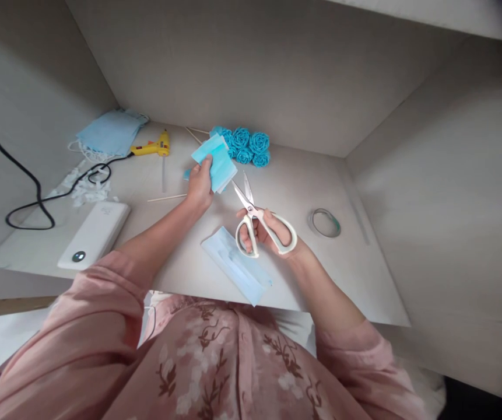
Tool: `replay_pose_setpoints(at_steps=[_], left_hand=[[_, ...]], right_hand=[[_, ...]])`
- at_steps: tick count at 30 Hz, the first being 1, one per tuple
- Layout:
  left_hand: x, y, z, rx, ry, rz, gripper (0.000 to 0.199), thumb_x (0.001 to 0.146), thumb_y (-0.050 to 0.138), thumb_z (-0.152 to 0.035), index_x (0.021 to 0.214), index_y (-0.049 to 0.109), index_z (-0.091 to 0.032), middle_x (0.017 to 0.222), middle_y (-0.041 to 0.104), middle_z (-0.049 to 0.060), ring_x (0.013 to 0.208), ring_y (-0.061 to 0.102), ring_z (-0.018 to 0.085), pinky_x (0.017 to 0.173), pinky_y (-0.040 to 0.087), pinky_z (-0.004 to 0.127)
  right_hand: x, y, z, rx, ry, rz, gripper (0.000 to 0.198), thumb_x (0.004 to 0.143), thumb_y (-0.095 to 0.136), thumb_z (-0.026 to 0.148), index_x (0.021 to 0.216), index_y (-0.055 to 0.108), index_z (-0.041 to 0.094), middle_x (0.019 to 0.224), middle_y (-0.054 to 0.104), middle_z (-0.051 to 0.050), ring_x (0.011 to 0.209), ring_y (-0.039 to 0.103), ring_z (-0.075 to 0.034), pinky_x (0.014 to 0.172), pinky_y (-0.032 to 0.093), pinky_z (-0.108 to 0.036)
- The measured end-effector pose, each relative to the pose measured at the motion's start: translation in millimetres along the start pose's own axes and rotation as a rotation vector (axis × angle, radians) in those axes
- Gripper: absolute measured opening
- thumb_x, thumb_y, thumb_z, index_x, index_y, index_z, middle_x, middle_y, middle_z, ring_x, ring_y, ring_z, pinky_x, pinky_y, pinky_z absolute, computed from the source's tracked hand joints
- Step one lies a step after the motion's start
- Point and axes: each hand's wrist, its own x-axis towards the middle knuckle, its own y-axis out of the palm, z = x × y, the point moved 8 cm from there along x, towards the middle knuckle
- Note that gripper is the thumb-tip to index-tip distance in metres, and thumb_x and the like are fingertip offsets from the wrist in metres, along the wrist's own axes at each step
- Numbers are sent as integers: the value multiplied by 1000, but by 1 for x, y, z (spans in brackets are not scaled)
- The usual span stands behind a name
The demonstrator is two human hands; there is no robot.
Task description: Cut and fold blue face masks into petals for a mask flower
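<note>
My left hand (201,185) pinches a folded stack of blue face-mask fabric (218,163), thumb on top, above the middle of the table. In my right hand (272,228) is a pair of scissors (249,205) with white handles, fingers through the loops. The blades are parted and point away from me, their tips just right of the fabric's lower corner and seemingly apart from it. Below my hands, near the table's front edge, a pale blue mask piece (235,265) lies flat. Behind the held fabric sits a cluster of blue rolled flowers (251,146), partly covered by it.
At the back left lie a pile of face masks (113,133) and a yellow glue gun (152,147) with a black cord (36,181). White scraps (87,186), a white power bank (95,233) and a thin stick (165,198) are left. A tape roll (324,223) lies right. Grey walls enclose the table.
</note>
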Motion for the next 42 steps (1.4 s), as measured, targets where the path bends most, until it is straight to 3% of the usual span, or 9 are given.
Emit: replay_pose_setpoints(at_steps=[6,17,29,37,42], left_hand=[[-4,4,-4,-19,8,1,24,89,66,-41,87,63,-17,81,68,2,78,65,16,74,53,29],[-6,7,-13,32,130,46,39,79,74,-53,85,64,-17,75,67,2,79,68,17,75,55,27],[-14,11,-26,112,204,53,32,82,70,-49,82,64,-18,76,66,1,88,68,18,77,54,25],[-19,14,-29,195,285,99,30,85,68,-46,79,65,-17,75,65,0,79,64,14,70,51,20],[-23,18,-28,185,297,134,26,86,68,-43,80,66,-17,77,66,0,80,64,14,75,52,22]], right_hand=[[0,-4,-2,4,7,-6,61,86,58,68,115,62,16,79,71,-4,57,65,-15,52,54,-28],[1,-5,2,-6,-8,-21,61,84,61,69,114,62,16,76,71,-3,56,65,-15,51,54,-28],[0,-8,6,-38,-17,-72,65,80,61,72,113,62,17,76,71,-3,54,63,-14,52,55,-29],[2,-8,1,15,-4,-51,63,80,64,70,113,61,16,74,72,-3,53,65,-14,51,55,-28],[3,-10,0,7,6,-66,65,79,63,72,113,60,17,73,71,-2,53,64,-14,52,55,-28]])
